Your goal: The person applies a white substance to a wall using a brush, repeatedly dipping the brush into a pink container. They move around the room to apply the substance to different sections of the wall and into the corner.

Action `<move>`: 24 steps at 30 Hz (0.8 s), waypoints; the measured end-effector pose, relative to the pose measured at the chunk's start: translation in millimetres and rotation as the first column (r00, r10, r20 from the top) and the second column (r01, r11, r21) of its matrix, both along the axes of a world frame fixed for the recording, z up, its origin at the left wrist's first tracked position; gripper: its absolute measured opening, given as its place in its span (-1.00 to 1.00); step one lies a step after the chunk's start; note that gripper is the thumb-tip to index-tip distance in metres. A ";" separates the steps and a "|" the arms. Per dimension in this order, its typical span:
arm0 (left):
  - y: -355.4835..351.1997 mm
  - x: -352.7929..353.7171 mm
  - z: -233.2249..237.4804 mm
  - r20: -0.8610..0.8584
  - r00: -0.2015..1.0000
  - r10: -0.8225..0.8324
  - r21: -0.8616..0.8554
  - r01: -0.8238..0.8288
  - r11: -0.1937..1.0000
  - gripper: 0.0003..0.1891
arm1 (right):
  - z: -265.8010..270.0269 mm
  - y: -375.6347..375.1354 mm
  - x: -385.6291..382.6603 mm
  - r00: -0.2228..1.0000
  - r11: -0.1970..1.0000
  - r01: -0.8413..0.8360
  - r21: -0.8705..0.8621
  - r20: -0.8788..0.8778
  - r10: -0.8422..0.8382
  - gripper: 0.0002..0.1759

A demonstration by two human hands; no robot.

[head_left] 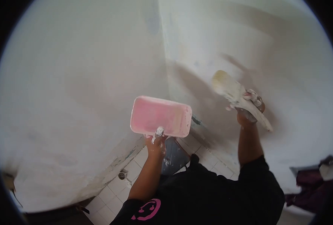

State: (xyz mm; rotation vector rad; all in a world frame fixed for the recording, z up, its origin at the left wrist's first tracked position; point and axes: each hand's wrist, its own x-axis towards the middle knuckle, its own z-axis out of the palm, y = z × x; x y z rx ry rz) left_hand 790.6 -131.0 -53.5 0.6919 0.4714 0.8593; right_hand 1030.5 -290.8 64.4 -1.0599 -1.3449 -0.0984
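A pink rectangular tub point(155, 114) with whitish smears along its rim and inner wall is held out in front of me. My left hand point(156, 142) is closed on its near edge, the thumb coated white and hooked over the rim. To the right, my right hand point(253, 103) is wrapped round a paint-covered brush point(230, 88). The brush's broad yellowish end points up and left, and its white handle sticks out below the hand. White paint is smeared over the fingers. The brush overlaps the right wall in this view.
Two pale walls, the left wall point(80, 75) and the right wall point(301, 90), meet at a corner beyond the tub. Below are white floor tiles point(114, 191), a grey paint-spotted object point(174, 155) and a small round cup-like thing point(122, 175). Dark purple cloth point(312, 191) lies at the lower right.
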 end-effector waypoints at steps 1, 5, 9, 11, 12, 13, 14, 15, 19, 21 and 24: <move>3.3 3.2 -2.2 0.017 1.000 -0.025 0.003 0.025 1.000 -0.38 | 9.2 -5.1 -2.0 0.951 0.975 0.212 -0.069 0.243 -0.190 -0.46; 5.3 11.0 -17.0 0.035 0.988 -0.149 0.033 0.148 0.988 -0.41 | 24.9 -12.7 -14.0 0.462 0.720 0.693 -0.010 0.773 -0.434 -0.60; 4.1 16.9 -51.0 0.005 0.973 -0.231 0.004 0.231 0.973 -0.42 | -5.2 -1.4 1.5 0.363 0.670 0.742 -0.023 0.854 -0.373 -0.61; 11.2 12.8 -52.6 -0.005 0.976 -0.217 -0.048 0.216 0.975 -0.44 | -1.9 19.1 2.0 0.450 0.560 0.790 -0.248 0.855 -0.256 -0.50; 11.0 2.0 -93.3 -0.010 0.974 -0.226 -0.047 0.225 0.973 -0.44 | -44.7 23.3 1.6 0.451 0.553 0.794 -0.251 0.853 -0.261 -0.50; 20.0 -4.8 -108.2 -0.004 0.975 -0.224 -0.063 0.223 0.973 -0.44 | -55.3 39.9 6.7 0.477 0.476 0.819 -0.322 0.843 -0.250 -0.46; 22.2 -6.0 -111.9 -0.004 0.976 -0.220 -0.070 0.219 0.973 -0.44 | -57.0 48.0 20.6 0.505 0.397 0.832 -0.388 0.826 -0.250 -0.42; 22.5 -7.7 -114.8 -0.007 0.973 -0.230 -0.076 0.228 0.971 -0.44 | -53.4 51.3 34.7 0.534 0.445 0.808 -0.386 0.799 -0.278 -0.40; 18.8 -4.3 -124.2 -0.055 0.969 -0.240 -0.008 0.240 0.971 -0.43 | -33.9 44.0 55.1 0.338 0.475 0.871 -0.123 0.852 -0.400 -0.49; 20.8 -4.3 -124.2 -0.064 0.973 -0.224 -0.014 0.223 0.975 -0.42 | -20.1 43.1 51.4 0.228 0.469 0.883 -0.018 0.889 -0.397 -0.55; 25.2 -10.7 -135.2 -0.105 0.972 -0.208 -0.064 0.202 0.977 -0.41 | -73.2 40.5 59.2 0.191 0.349 0.934 -0.081 0.937 -0.293 -0.64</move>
